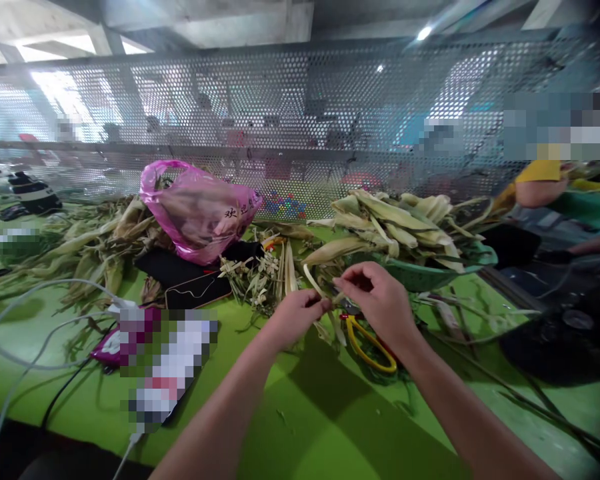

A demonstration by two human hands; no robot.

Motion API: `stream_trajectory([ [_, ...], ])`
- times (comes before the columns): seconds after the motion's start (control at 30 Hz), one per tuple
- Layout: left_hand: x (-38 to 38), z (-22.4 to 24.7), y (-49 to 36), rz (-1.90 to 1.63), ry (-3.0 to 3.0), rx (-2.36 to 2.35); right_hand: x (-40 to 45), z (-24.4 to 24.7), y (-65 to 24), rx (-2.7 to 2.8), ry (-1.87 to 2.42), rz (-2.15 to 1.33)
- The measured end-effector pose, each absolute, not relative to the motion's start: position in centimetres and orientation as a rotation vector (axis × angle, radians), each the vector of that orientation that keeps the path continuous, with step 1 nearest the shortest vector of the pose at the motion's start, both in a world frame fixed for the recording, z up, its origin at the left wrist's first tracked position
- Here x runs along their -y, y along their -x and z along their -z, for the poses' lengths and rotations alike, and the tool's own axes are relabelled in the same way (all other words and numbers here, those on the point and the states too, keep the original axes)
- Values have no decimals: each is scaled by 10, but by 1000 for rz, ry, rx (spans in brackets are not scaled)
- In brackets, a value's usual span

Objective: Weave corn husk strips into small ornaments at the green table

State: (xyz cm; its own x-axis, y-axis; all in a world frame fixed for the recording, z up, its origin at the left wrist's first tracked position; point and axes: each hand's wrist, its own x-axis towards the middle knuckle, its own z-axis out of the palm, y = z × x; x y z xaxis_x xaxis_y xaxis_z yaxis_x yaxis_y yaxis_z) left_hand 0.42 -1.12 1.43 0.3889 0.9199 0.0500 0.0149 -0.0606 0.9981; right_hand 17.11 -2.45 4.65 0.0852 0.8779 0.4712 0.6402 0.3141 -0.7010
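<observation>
Between my two hands runs a narrow pale strip of corn husk (314,280). My left hand (300,313) pinches it low down, thumb against the fingers. My right hand (380,297) is closed at the strip's other side, fingertips pressed together. Just under my right hand lie yellow-handled scissors (373,350), their blades partly covered by husk scraps and my hand. Beyond my left hand is a heap of small husk pieces (257,280). A green basket (425,275) piled with dried corn husks (395,223) stands behind my right hand.
A pink plastic bag (200,207) stands at the back left, near more husks (105,243). A dark phone (197,291), a purple packet (125,340) and a blurred-out device (175,367) with cables lie left. A perforated metal screen (290,100) borders the green table (320,427). Another person's arm (537,187) is right.
</observation>
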Motion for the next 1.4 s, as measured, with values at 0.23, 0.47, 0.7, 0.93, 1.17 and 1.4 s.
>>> stream_trajectory([
  [0.23,18,-18,-8,-884,-1637,-799,28,-47,-157,1815,1315,-547],
  [0.47,22,-18,-10,-848,-1648,-834,26,-38,-158,1670,1306,-519],
  [0.7,20,-23,-7,-891,-1343,-808,25,-49,-165,1609,1261,-167],
  [0.93,19,-23,-5,-1024,-1107,-736,22,-36,-164,1502,1313,-934],
  [1.17,19,-19,-7,-1007,-1238,-706,24,-34,-157,1209,1173,-1105],
  [1.4,20,-24,-6,-1003,-1418,-690,22,-39,-155,1103,1192,-1026],
])
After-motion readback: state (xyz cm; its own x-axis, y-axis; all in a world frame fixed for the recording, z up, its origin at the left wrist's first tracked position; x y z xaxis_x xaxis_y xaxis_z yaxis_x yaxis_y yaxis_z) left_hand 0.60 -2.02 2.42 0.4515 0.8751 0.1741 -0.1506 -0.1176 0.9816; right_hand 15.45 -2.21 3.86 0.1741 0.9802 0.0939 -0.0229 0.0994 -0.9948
